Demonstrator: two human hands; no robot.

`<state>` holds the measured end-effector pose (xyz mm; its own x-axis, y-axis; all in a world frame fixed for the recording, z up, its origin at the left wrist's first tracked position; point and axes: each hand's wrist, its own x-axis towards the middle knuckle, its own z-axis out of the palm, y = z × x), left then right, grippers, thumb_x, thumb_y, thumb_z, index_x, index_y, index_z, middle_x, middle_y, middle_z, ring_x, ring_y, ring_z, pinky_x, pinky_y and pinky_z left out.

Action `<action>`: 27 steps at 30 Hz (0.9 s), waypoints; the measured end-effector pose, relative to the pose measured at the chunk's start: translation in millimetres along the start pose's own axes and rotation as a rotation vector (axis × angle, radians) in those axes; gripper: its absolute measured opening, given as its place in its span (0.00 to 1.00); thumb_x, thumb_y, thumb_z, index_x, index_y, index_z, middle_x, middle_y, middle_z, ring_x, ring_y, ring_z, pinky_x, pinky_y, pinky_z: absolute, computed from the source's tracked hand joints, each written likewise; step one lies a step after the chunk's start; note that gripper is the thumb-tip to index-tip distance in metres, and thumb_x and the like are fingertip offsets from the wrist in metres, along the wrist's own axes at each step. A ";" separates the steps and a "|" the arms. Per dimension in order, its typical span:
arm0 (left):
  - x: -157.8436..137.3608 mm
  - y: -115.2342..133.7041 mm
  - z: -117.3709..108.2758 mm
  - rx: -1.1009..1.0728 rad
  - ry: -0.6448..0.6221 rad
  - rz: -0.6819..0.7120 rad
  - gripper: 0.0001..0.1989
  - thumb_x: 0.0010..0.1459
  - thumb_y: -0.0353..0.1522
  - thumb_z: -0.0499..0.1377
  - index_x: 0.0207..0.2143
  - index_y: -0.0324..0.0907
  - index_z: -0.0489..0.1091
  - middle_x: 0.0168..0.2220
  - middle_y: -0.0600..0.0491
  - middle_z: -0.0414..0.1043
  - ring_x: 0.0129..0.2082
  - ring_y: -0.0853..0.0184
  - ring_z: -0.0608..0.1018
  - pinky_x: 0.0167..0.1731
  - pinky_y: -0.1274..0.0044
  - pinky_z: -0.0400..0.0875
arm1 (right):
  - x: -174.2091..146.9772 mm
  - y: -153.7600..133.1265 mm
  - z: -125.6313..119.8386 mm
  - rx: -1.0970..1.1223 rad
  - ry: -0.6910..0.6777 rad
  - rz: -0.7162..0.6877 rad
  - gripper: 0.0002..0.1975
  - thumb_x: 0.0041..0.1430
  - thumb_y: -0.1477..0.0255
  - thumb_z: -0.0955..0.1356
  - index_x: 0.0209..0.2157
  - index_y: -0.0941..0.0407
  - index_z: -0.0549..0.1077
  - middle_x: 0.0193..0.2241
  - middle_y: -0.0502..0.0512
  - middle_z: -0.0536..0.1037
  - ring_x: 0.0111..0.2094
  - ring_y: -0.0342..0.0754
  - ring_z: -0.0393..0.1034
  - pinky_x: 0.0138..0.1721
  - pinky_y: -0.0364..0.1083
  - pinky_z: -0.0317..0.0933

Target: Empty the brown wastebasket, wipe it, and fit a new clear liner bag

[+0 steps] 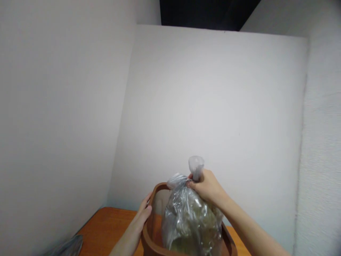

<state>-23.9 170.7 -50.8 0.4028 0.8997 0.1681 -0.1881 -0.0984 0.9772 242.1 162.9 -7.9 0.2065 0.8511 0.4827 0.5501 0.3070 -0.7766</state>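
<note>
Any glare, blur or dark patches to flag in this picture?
Head view, bottom: bright glints on the clear plastic bag; head view, top: the black area shows almost no detail; head view, lower left: the grey thing looks smeared; head view, middle: the back wall is bright.

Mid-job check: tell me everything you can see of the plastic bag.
The plastic bag looks thin, shiny and see-through, wrinkled and bulging around greenish-brown contents I can't identify. It is roughly upright, its top gathered tight, with one loose end flaring left and another sticking up above the right hand, which pinches the neck. Its body shows in the brown bin's opening; its bottom is out of view.
</note>
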 end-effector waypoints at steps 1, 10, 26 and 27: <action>1.7 -3.8 -1.3 0.037 0.001 0.022 0.39 0.57 0.47 0.62 0.66 0.41 0.57 0.69 0.44 0.52 0.67 0.54 0.58 0.65 0.69 0.56 | -1.3 -2.9 4.1 -0.053 -0.034 -0.021 0.02 0.43 0.74 0.70 0.23 0.56 0.76 0.25 0.57 0.80 0.31 0.52 0.74 0.31 0.47 0.61; -8.9 34.2 24.2 0.812 0.229 0.299 0.25 0.62 0.41 0.55 0.58 0.42 0.64 0.63 0.44 0.63 0.65 0.55 0.61 0.65 0.64 0.50 | -6.7 -14.6 17.6 -0.290 -0.189 0.005 0.10 0.40 0.68 0.73 0.18 0.56 0.70 0.20 0.56 0.74 0.24 0.49 0.68 0.23 0.45 0.51; 47.4 51.9 79.9 1.214 -0.311 0.138 0.06 0.43 0.29 0.58 0.21 0.42 0.61 0.24 0.57 0.64 0.27 0.68 0.67 0.26 0.78 0.58 | -26.7 6.7 -19.9 0.115 -0.328 0.001 0.24 0.65 0.55 0.58 0.36 0.59 0.75 0.30 0.58 0.80 0.31 0.47 0.73 0.31 0.44 0.65; 48.0 50.7 76.7 1.173 -0.320 0.125 0.07 0.43 0.29 0.58 0.20 0.42 0.59 0.24 0.57 0.63 0.27 0.68 0.67 0.27 0.78 0.59 | -29.5 9.4 -26.8 0.136 -0.316 -0.008 0.24 0.66 0.56 0.57 0.39 0.59 0.75 0.34 0.59 0.80 0.33 0.47 0.74 0.33 0.44 0.66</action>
<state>54.6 176.3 16.8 0.6732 0.7276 0.1320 0.6140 -0.6494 0.4487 262.9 129.3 -18.6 -0.0700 0.9316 0.3566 0.4338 0.3504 -0.8301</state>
